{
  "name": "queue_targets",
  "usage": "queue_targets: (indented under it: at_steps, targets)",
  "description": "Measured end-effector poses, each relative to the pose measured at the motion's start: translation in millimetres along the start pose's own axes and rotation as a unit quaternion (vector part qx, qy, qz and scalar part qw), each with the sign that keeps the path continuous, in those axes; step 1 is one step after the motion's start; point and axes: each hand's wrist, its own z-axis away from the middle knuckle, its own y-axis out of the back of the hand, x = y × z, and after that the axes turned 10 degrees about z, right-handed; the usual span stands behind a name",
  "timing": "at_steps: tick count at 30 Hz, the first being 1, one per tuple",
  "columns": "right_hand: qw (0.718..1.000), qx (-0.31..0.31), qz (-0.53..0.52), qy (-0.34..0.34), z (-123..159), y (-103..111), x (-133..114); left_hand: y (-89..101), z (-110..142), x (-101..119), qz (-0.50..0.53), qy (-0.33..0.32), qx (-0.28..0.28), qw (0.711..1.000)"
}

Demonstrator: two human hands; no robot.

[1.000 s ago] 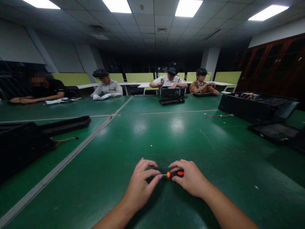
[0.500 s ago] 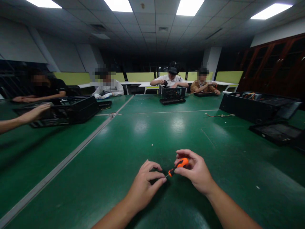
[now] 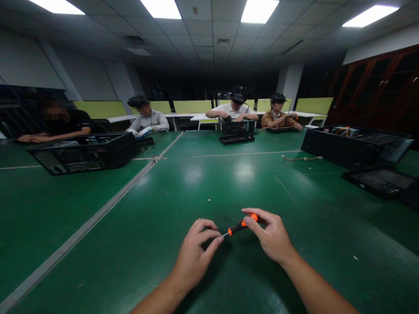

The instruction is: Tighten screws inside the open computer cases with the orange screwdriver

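Observation:
An orange and black screwdriver [image 3: 237, 228] is held between my two hands, low over the green tabletop [image 3: 157, 209]. My right hand [image 3: 273, 237] is closed around the back end of its handle, thumb on the near side. With thumb and fingertips pinched together, my left hand [image 3: 196, 250] grips the thin metal shaft near its tip. The tip itself is hidden by those fingers, so I cannot tell whether anything else is in the pinch.
A black computer case [image 3: 88, 152] lies at left, beyond a metal table seam [image 3: 98, 220]. Another open case [image 3: 350, 146] stands at right, near a dark panel [image 3: 376, 181] and a cable [image 3: 301, 158]. People sit across the table, one behind a smaller case [image 3: 238, 127].
My right fingers have shifted on the handle, and the screwdriver lies flatter. Another person's arm at the far left has withdrawn from the computer case, which has moved slightly right.

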Motion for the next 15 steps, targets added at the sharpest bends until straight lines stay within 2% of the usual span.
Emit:
queue_targets:
  at_steps: [2,4,8,15]
  targets:
    - [1.0,-0.015,0.016,0.002,0.0,0.8,0.0,1.7,-0.4,-0.2,0.009,0.004,0.042,0.999]
    - [0.996,-0.057,0.067,0.011,0.1,0.0,2.4,3.5,-0.5,-0.4,0.013,0.009,0.076,0.997]
    - [0.968,-0.145,0.196,0.053,0.8,-4.5,8.7,5.0,0.7,-0.8,-0.01,-0.006,0.07,0.997]
    - [0.967,-0.122,0.189,0.12,2.3,-3.3,0.1,3.7,3.3,-2.9,-0.048,-0.029,0.052,0.997]
